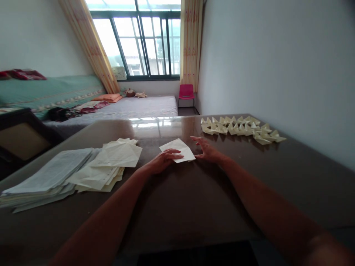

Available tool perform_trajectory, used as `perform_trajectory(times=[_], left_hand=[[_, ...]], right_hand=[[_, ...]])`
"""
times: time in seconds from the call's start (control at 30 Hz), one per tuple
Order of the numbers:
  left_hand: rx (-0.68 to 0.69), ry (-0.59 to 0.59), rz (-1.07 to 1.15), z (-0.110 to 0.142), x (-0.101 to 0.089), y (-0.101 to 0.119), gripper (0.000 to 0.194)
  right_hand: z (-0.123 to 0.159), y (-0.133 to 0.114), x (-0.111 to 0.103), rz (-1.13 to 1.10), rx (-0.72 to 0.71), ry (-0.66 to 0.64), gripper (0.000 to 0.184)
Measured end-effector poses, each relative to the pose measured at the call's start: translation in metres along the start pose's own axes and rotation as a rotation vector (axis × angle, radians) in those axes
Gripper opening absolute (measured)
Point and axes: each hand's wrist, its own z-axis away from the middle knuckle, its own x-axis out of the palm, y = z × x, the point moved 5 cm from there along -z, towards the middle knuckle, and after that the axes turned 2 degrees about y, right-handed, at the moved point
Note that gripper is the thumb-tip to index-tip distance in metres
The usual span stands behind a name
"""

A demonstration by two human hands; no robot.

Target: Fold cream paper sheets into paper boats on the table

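Observation:
A folded sheet of pale paper (177,148) lies on the dark glossy table (194,199) in front of me. My left hand (163,159) rests flat on the sheet's near left edge, fingers stretched along it. My right hand (206,149) is open just right of the sheet, fingers spread, fingertips at or near its right edge. Neither hand grips anything.
A loose stack of flat paper sheets (83,170) lies at the left of the table. Several folded cream paper shapes (241,128) sit in rows at the far right by the wall. Beyond the table are a bed (133,107), a pink chair (186,92) and a window.

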Motion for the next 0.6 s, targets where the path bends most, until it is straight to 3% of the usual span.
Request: perform_trajectory(times=[0.13,0.23,0.3,0.37,0.5,0.6], left_hand=[[0.023,-0.093,0.126,0.005,-0.006,0.008,0.038],[0.027,-0.125,0.174,0.007,-0.009,0.014,0.034],[0.013,-0.091,0.163,0.006,-0.007,0.013,0.034],[-0.002,-0.036,0.149,0.004,-0.005,0.009,0.036],[0.03,0.001,0.163,0.002,-0.003,0.004,0.038],[0.049,-0.048,0.164,0.003,-0.004,0.006,0.038]], right_hand=[[0.005,-0.005,0.006,0.056,-0.138,-0.171,0.057],[0.007,-0.016,0.013,0.05,-0.15,-0.174,0.067],[0.009,-0.023,0.02,0.058,-0.127,-0.122,0.084],[0.009,-0.031,0.026,0.079,-0.118,-0.02,0.087],[0.005,-0.032,0.02,0.076,-0.034,0.262,0.055],[0.003,-0.025,0.006,0.036,-0.013,0.354,0.042]])
